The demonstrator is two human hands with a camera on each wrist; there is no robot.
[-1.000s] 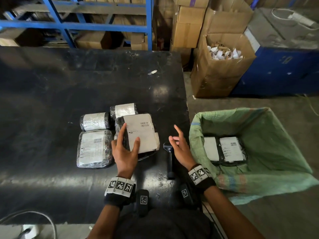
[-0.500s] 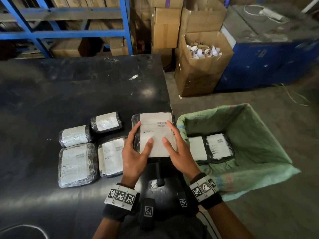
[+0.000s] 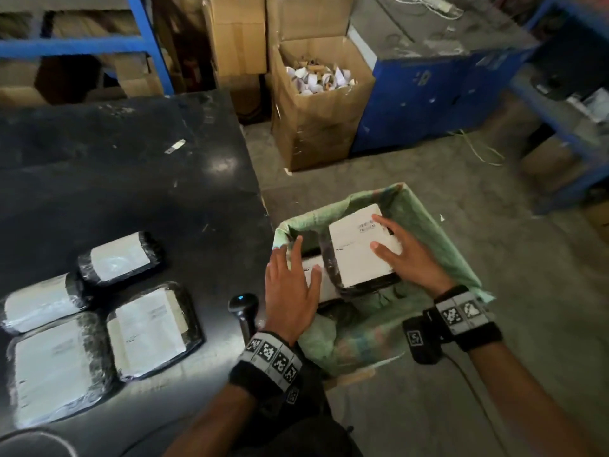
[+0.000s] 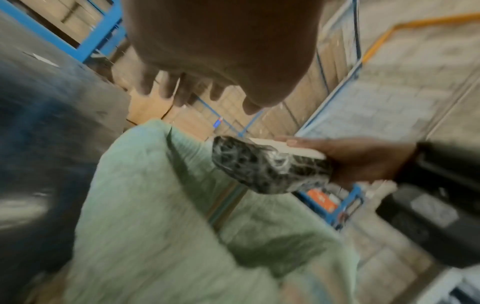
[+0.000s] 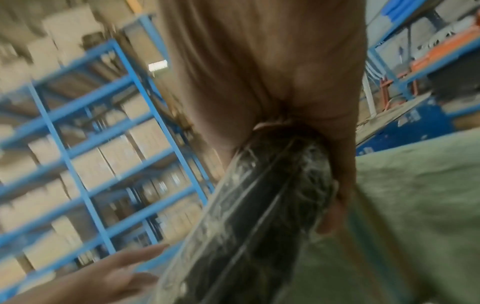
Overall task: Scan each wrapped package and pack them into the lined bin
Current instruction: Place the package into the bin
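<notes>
My right hand [image 3: 407,258] grips a black-wrapped package [image 3: 359,255] with a white label, thumb on top, and holds it tilted over the green-lined bin [image 3: 438,245]. The left wrist view shows that package [image 4: 270,166] from the side, above the liner [image 4: 161,216]; the right wrist view shows its wrapped edge [image 5: 259,205]. My left hand [image 3: 290,285] hovers over the bin's left rim with fingers spread, holding nothing. Another labelled package [image 3: 324,290] lies in the bin, partly hidden. Several wrapped packages [image 3: 151,328] lie on the black table [image 3: 131,179]. The scanner [image 3: 242,305] rests near the table's right edge.
An open cardboard box of paper scraps [image 3: 319,103] stands on the floor beyond the bin, with a blue cabinet [image 3: 421,94] to its right. Blue shelving [image 3: 82,44] with cartons runs behind the table. Bare concrete floor surrounds the bin.
The package went from the table's right edge to above the bin, carried by my right hand. My left hand let go of it. The view swung right.
</notes>
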